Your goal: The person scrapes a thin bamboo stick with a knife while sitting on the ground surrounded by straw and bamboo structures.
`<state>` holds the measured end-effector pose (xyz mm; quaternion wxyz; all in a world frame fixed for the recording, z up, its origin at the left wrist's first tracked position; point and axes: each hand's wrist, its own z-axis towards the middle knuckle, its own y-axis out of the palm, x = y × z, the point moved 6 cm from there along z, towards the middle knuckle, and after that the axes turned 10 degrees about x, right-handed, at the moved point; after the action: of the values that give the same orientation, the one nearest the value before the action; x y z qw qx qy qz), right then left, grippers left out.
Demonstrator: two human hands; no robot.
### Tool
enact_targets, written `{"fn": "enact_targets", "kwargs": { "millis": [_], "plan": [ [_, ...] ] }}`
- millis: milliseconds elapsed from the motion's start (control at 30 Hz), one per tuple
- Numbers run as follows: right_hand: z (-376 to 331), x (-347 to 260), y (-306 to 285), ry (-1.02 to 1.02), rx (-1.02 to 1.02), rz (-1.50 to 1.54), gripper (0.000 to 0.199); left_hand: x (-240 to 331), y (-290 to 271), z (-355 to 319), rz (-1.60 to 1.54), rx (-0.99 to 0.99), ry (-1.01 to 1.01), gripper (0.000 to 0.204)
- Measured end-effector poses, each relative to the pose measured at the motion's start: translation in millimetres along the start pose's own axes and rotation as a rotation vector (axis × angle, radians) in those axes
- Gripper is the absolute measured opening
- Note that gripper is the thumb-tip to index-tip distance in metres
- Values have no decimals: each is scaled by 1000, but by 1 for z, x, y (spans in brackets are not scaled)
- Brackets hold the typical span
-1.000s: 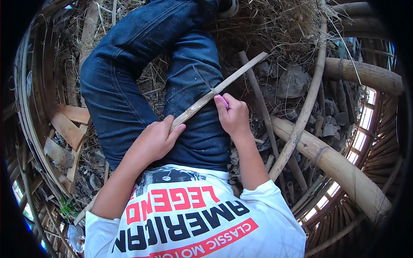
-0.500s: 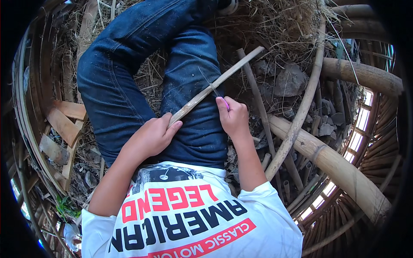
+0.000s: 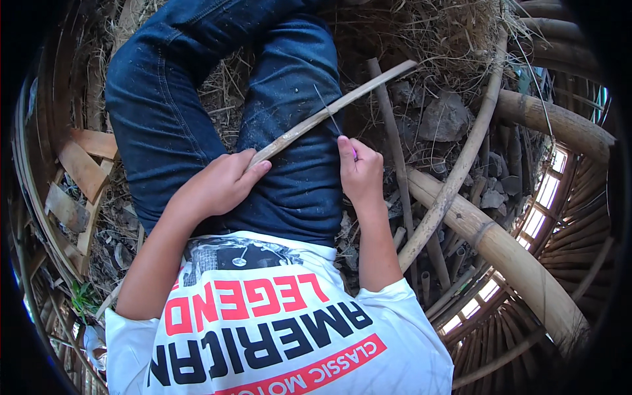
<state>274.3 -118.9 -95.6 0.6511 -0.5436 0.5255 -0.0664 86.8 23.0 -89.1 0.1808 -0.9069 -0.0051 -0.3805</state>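
- Gripping the near end of a bamboo strip (image 3: 329, 112), the left hand (image 3: 220, 184) is clamping it across the jeans-covered lap.
- Right hand (image 3: 359, 172) is pinching a thin blade (image 3: 327, 105), handle mostly hidden.

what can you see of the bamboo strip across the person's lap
The bamboo strip is a long, thin, flat, pale tan slat that looks dry and slightly scuffed. It lies diagonally over the jeans, rising from lower left to upper right, its far end over the straw. The left hand grips its near end. The right hand is beside its middle with a thin blade crossing the strip.
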Motion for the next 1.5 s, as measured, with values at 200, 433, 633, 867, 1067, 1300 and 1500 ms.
{"fn": "enact_targets", "kwargs": {
  "millis": [200,433,633,867,1067,1300,1500],
  "plan": [
    [24,-7,15,7,63,86,54,-6,2,3,-56,-18,-30,46],
    [11,2,-1,87,38,68,54,-8,1,7,-73,-118,-57,48],
    [20,-12,3,-10,109,-11,54,-9,1,5,-101,-84,-84,49],
    [38,-4,-11,23,212,167,57,-8,1,5,-128,-129,-61,50],
    [45,5,-7,72,126,154,61,-12,1,4,-162,-117,-60,50],
    [44,13,-4,122,75,163,62,-11,-4,2,-100,-152,-120,45],
    [25,-1,3,77,-84,120,57,-14,-23,-44,-40,32,-123,40]
  ]
}}
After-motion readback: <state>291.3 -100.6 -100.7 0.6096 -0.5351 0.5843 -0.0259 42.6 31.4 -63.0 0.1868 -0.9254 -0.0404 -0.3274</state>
